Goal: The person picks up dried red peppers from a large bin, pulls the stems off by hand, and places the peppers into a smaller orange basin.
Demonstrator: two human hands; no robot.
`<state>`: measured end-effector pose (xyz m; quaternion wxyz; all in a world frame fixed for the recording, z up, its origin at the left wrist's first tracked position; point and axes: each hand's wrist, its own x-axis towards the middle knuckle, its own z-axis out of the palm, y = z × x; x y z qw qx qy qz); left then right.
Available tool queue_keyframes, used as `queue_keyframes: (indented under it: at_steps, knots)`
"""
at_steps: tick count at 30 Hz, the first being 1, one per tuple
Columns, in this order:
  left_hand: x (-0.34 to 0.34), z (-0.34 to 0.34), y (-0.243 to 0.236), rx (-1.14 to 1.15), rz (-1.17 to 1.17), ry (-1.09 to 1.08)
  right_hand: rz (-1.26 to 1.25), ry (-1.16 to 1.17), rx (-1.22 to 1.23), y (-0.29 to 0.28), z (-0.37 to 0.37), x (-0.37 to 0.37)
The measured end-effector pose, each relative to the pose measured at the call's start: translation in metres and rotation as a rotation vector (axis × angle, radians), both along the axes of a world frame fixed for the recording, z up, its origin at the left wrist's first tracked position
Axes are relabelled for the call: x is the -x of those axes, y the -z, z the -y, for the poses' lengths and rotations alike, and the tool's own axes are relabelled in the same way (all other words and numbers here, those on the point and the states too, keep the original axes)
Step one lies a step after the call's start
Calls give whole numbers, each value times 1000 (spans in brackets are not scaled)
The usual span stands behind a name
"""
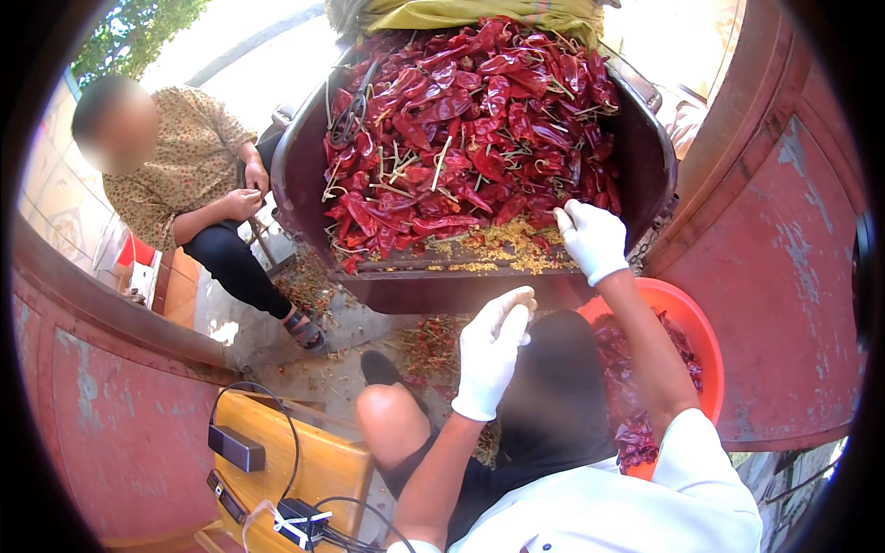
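Observation:
A large heap of dried red chili peppers with pale stems fills the dark red cart bed in front of me. Yellow pepper seeds lie scattered along its near edge. My right hand, in a white glove, is at the heap's near right edge with its fingers curled in; what they pinch, if anything, is hidden. Over my lap, just short of the cart, my left hand is raised, also white-gloved. Its fingers are bent together toward the thumb, and I cannot make out anything between them. Dark-handled scissors rest on the heap's left side.
An orange-red basin of chili peppers stands by my right leg. At left sits another person, hands together. A wooden bench holds small black devices and cables. Red doors flank both sides; a yellow sack lies behind the heap.

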<state>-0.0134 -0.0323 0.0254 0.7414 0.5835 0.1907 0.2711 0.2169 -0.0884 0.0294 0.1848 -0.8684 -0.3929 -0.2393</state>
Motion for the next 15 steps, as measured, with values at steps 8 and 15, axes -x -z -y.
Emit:
queue_keyframes:
  at_steps: [8, 15]
  knots:
    - [-9, 1, -6, -1246, -78, -392, 15, -389, 79, -34, 57, 77]
    - [-7, 4, 1, -1325, -179, -196, -20, -532, 113, -39, 71, 100]
